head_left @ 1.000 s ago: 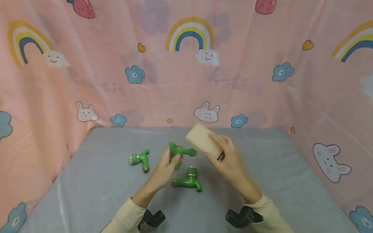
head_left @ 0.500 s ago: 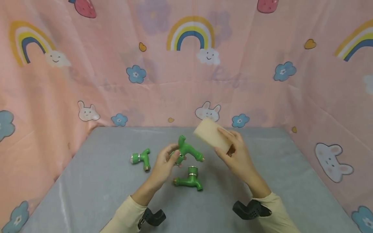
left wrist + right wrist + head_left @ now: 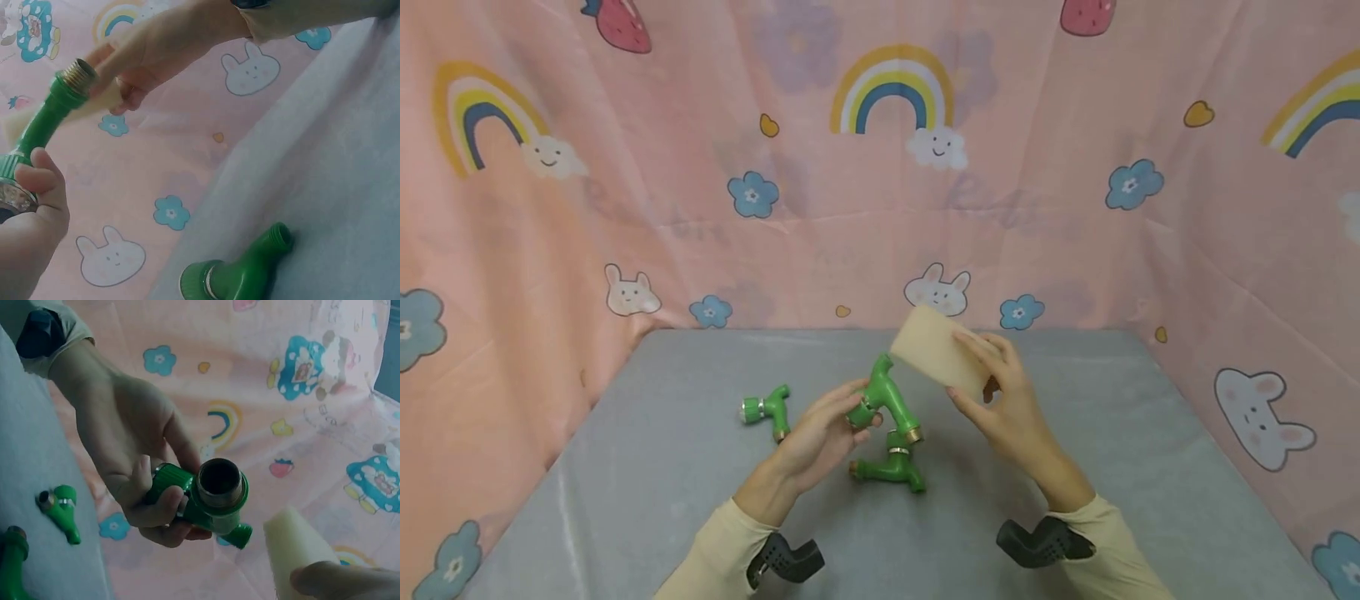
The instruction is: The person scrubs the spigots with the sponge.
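Observation:
My left hand grips a green tap by its ribbed knob, above the table. The tap's spout points up and its threaded brass inlet points down toward the front. The right wrist view looks into the open threaded end of this tap, with fingers curled round the knob. My right hand pinches a cream block-shaped sponge between thumb and fingers. The sponge is tilted, close to the right of the held tap's spout. In the left wrist view the sponge is partly hidden behind the tap.
A second green tap lies on the grey table just below the held one, which partly overlaps it. A third green tap lies to the left, its end by my left hand. A pink printed curtain encloses the table.
My left hand has turned the held tap, so its spout now points up and its threaded end down. The sponge has moved up and slightly right with my right hand.

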A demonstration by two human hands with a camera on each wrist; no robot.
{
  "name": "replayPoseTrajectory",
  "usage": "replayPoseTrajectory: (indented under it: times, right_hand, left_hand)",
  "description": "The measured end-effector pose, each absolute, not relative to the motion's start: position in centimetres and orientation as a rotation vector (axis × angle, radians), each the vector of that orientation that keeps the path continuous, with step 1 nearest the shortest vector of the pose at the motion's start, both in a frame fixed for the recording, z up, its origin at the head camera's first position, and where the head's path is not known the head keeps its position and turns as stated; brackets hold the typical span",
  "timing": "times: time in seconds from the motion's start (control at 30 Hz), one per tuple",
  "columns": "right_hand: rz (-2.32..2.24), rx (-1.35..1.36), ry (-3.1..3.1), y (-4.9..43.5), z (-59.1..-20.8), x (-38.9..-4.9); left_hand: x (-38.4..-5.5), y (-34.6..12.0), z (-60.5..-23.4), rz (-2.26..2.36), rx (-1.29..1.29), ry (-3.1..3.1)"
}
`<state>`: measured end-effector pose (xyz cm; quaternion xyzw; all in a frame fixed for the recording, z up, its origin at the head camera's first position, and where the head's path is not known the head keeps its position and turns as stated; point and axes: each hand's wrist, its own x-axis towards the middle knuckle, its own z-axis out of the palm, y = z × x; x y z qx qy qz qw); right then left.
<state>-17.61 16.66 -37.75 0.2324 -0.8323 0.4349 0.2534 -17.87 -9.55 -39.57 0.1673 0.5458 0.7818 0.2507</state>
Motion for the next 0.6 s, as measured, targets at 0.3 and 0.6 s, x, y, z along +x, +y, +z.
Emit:
replayPoseTrajectory:
  times: [0.3,0.6]
  right_hand:
    - [1.17,0.678,-2.237,16.4,-38.3,-18.3]
    - [1.319,0.694,-2.226,16.6,-38.0,-17.6]
  left_hand:
    - [-18.6,-9.8,-40.2,2.154,0.463,1.563]
    - [-18.7,-10.0,-40.1,2.24,0.378,1.6]
